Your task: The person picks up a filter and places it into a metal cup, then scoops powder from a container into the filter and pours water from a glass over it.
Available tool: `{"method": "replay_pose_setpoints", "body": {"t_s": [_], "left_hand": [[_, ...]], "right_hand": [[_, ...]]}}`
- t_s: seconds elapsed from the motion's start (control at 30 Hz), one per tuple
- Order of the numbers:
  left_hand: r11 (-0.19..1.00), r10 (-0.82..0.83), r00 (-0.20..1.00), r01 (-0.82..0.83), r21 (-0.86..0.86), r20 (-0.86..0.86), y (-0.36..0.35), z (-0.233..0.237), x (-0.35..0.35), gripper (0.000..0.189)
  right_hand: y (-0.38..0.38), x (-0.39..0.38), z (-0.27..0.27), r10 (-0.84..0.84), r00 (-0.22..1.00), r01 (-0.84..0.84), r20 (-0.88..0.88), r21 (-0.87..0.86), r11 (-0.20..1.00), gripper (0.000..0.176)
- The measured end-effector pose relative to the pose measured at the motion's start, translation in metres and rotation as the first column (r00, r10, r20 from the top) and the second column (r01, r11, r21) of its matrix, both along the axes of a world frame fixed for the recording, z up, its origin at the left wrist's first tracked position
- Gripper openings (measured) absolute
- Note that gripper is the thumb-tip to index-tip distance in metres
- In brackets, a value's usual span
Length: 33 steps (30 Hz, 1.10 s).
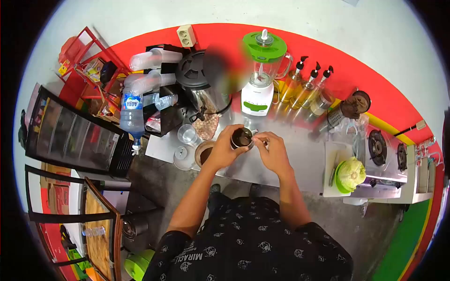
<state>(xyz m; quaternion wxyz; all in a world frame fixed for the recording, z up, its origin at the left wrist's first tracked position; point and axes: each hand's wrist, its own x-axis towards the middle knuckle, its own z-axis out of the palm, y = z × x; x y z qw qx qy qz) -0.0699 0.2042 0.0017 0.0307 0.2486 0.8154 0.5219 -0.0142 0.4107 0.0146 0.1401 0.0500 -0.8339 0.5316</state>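
Observation:
A small cup [242, 136] with dark contents is held above the front edge of the metal counter [300, 161]. My left hand [227, 149] wraps round its left side. On the right, my right hand [272, 151] has its thumb and fingers pinched together at the cup's rim; what they hold is too small to name. Just left of my left hand, partly behind it, a round container [203, 151] holds brown powder. Beside that stand a clear cup [187, 134] and a clear lidded container [182, 157].
A green-lidded blender [258, 86] stands behind the cup, with pump bottles [297, 91] to its right. At the left are a large metal dispenser [206, 98] and an upturned water bottle [132, 114]. A cabbage [351, 174] and a stove [384, 154] are at the right.

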Motion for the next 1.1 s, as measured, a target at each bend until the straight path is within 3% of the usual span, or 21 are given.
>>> {"method": "replay_pose_setpoints", "body": {"t_s": [0.23,0.37,0.43,0.5,0.63,0.87,0.97,1.03,1.1], "left_hand": [[0.994,-0.106,0.994,0.106,-0.004,-0.005,-0.012,-0.007,-0.016,0.077],[0.988,-0.154,0.988,0.154,-0.01,-0.009,-0.014,-0.01,-0.024,0.079],[0.979,-0.206,0.977,0.205,-0.008,-0.061,-0.012,-0.014,-0.03,0.079],[0.976,-0.214,0.975,0.215,0.018,-0.059,-0.011,-0.016,-0.032,0.078],[0.966,-0.254,0.963,0.257,0.024,-0.086,-0.01,-0.02,-0.037,0.077],[0.939,-0.344,0.939,0.344,0.026,-0.008,-0.01,-0.023,-0.056,0.08],[0.931,-0.361,0.932,0.359,0.064,0.026,-0.009,-0.029,-0.057,0.081],[0.921,-0.386,0.922,0.385,0.061,0.008,-0.012,-0.03,-0.057,0.08],[0.916,-0.399,0.917,0.397,0.059,0.019,-0.015,-0.03,-0.056,0.082]], "right_hand": [[-0.029,0.006,-0.039,-0.257,0.966,0.249,-0.008,-0.221,0.943,0.019],[-0.045,0.025,-0.023,-0.286,0.95,0.284,-0.127,-0.04,0.958,0.012],[-0.052,0.031,-0.021,-0.346,0.923,0.345,-0.167,-0.037,0.938,0.011],[-0.057,0.036,-0.015,-0.338,0.878,0.404,-0.339,0.147,0.903,0.012],[-0.07,0.042,-0.008,-0.351,0.881,0.443,-0.316,0.294,0.847,0.017],[-0.084,0.042,-0.015,-0.361,0.892,0.432,-0.271,0.284,0.856,0.017],[-0.071,0.045,-0.008,-0.401,0.887,0.438,-0.231,0.143,0.887,0.013],[-0.061,0.05,0.006,-0.481,0.876,0.48,-0.039,-0.029,0.877,0.012],[-0.047,0.053,0.025,-0.444,0.895,0.444,0.038,0.013,0.896,0.013]]}}
